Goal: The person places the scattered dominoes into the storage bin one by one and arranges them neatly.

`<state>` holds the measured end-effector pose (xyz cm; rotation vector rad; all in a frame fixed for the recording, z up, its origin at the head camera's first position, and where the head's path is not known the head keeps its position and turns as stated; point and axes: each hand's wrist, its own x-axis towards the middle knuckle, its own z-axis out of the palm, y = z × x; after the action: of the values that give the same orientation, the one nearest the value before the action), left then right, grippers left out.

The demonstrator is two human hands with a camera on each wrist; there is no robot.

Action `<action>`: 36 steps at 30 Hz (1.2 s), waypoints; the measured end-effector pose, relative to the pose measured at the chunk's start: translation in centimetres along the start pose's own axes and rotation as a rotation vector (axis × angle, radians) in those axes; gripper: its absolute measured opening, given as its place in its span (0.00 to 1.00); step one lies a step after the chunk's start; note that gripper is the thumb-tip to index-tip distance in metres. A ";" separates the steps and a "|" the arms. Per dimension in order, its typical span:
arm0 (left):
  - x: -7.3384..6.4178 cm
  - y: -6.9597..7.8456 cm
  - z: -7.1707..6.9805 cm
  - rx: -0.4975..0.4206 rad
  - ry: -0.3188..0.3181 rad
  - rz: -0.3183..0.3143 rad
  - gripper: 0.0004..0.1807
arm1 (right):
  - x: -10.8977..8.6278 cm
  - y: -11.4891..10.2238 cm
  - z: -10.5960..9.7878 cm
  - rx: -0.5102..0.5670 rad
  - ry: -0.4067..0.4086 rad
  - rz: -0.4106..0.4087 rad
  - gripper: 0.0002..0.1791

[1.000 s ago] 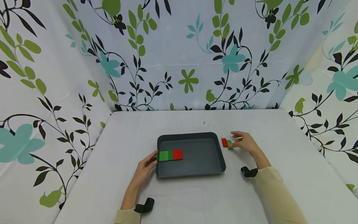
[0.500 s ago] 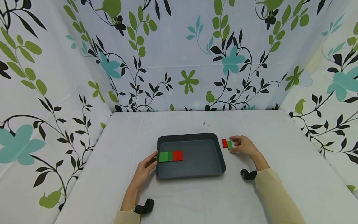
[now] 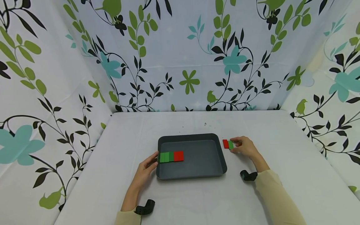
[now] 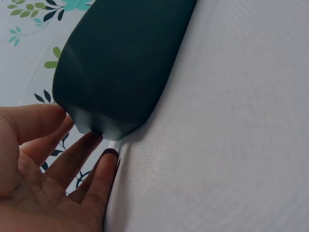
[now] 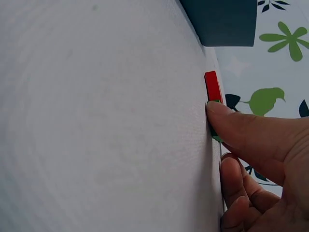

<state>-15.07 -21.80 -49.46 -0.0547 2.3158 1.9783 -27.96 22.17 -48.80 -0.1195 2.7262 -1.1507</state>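
Observation:
In the head view a dark grey tray point(image 3: 202, 156) lies on the table. A row of green tiles point(image 3: 164, 157) and red tiles point(image 3: 178, 156) sits along its left part. My left hand point(image 3: 147, 168) touches the tray's left end with extended fingers; the left wrist view shows thumb and fingertips against the tray wall point(image 4: 116, 72). To the right of the tray, my right hand point(image 3: 245, 147) pinches a green tile point(image 3: 230, 145) between thumb and fingers, low at the table. Beside that tile lies a red tile point(image 3: 225, 143). In the right wrist view the thumb point(image 5: 224, 118) covers part of the green tile.
A white cloth covers the table point(image 3: 180, 200). Patterned curtains point(image 3: 168, 56) hang behind and at both sides. Small dark specks point(image 3: 205, 124) lie beyond the tray. A black wrist device point(image 3: 145, 207) is on the left wrist, another point(image 3: 248, 175) on the right.
My right hand has moved slightly toward the near side and left, and its thumb and fingers have come around the ends of the green tile. The left hand and tray have stayed put.

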 end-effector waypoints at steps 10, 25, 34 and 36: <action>0.0 0.0 0.1 0.005 0.007 0.001 0.26 | -0.5 -0.3 -0.1 -0.001 0.016 0.014 0.29; 0.0 0.0 0.0 0.006 0.011 0.017 0.26 | -1.2 -1.2 -1.4 0.085 0.179 -0.006 0.31; -0.1 0.0 0.0 0.001 0.010 0.019 0.26 | -1.9 -3.8 -2.0 0.186 0.208 -0.033 0.31; -0.1 -0.1 0.0 0.007 0.008 0.028 0.26 | -2.0 -4.4 -2.1 0.212 0.204 -0.043 0.31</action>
<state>-15.00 -21.82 -49.51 -0.0293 2.3406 1.9865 -26.33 20.84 -43.96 -0.0334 2.7610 -1.5329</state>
